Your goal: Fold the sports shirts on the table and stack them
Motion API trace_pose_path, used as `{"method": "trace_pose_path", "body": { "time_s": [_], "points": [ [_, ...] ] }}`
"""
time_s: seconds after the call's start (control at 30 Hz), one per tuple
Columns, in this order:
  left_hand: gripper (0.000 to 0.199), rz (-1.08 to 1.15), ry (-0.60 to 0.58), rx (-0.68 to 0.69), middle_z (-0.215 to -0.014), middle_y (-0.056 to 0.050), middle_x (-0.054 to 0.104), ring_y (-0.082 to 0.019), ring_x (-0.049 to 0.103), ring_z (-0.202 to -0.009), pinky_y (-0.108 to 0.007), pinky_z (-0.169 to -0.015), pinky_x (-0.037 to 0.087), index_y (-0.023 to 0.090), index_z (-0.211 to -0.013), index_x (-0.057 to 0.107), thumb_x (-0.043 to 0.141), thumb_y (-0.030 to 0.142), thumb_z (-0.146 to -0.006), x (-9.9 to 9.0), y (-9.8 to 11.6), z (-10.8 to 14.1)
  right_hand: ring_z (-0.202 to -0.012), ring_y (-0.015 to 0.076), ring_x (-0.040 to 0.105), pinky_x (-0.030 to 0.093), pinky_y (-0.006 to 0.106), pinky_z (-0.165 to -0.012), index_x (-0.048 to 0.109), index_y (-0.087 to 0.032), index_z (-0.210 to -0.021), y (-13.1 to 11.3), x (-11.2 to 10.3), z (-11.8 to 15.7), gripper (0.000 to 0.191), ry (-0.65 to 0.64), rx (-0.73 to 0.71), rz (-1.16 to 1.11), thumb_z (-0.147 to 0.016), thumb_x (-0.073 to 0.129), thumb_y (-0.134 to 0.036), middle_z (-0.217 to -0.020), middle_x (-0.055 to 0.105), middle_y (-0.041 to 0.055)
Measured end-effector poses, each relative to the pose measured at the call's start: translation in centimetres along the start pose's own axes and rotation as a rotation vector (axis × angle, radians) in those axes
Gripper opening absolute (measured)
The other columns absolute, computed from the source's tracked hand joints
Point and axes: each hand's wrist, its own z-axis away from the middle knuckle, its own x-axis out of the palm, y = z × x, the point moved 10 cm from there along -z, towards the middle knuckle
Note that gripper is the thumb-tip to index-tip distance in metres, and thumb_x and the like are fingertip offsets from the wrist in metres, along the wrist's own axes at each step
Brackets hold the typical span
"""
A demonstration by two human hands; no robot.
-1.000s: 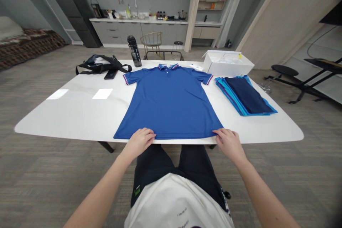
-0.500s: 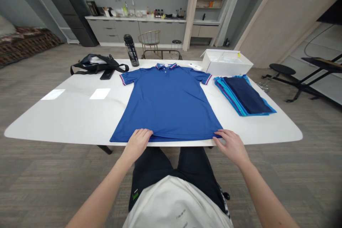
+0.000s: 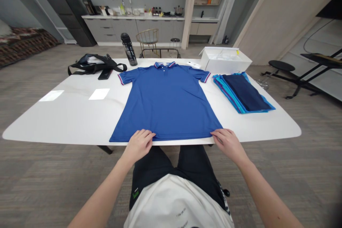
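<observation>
A blue polo shirt [image 3: 168, 103] lies spread flat on the white table [image 3: 72, 121], its collar at the far side and its hem along the near edge. My left hand [image 3: 140, 143] pinches the hem left of its middle. Near the hem's right corner, my right hand [image 3: 228, 142] has thumb and fingers closed on the cloth. Both sleeves, trimmed in red and white, are spread outward. To the right of the shirt is a stack of folded clothes [image 3: 243, 92], dark navy on top and bright blue below.
At the back left are a black bag [image 3: 93, 65], a phone [image 3: 105, 74] and a dark bottle [image 3: 129, 50]. An open white box [image 3: 223, 65] stands at the back right, beside a small white object [image 3: 193, 65].
The thumb and fingers of my right hand have closed on the hem and moved slightly left. The hem between my hands now lies straighter, without the earlier gap. The view has shifted a little.
</observation>
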Motion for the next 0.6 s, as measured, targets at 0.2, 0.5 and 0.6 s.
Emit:
{"method": "trace_pose_path", "body": {
  "time_s": [0.2, 0.5, 0.6],
  "points": [
    [0.024, -0.023, 0.036, -0.027, -0.105, -0.008, 0.07, -0.023, 0.062, -0.094, -0.04, -0.082, 0.045, 0.022, -0.117, 0.066, 0.048, 0.024, -0.102, -0.3, 0.8, -1.0, -0.103, 0.0247, 0.066, 0.032, 0.047, -0.108, 0.073, -0.024, -0.114, -1.6, -0.3, -0.7, 0.029, -0.013, 0.03, 0.051, -0.1, 0.051, -0.037, -0.109, 0.074, 0.0089],
    [0.022, 0.025, 0.067, -0.018, -0.095, -0.006, 0.07, -0.021, 0.062, -0.089, -0.039, -0.082, 0.043, 0.022, -0.102, 0.065, 0.044, 0.026, -0.104, -0.2, 3.3, -2.8, -0.106, 0.0255, 0.062, 0.032, 0.046, -0.107, 0.073, -0.025, -0.111, -7.4, 0.8, -2.7, 0.028, -0.021, 0.006, -0.065, -0.101, 0.05, -0.038, -0.112, 0.072, 0.0084],
    [0.022, 0.096, 0.12, -0.081, -0.095, -0.005, 0.07, -0.02, 0.062, -0.088, -0.038, -0.083, 0.044, 0.022, -0.098, 0.063, 0.043, 0.028, -0.105, -0.7, 3.0, -2.8, -0.104, 0.0278, 0.061, 0.033, 0.046, -0.103, 0.072, -0.023, -0.112, -8.6, 0.9, -3.3, 0.035, -0.015, 0.037, -0.051, -0.1, 0.051, -0.049, -0.11, 0.071, 0.0106]
  ]
}}
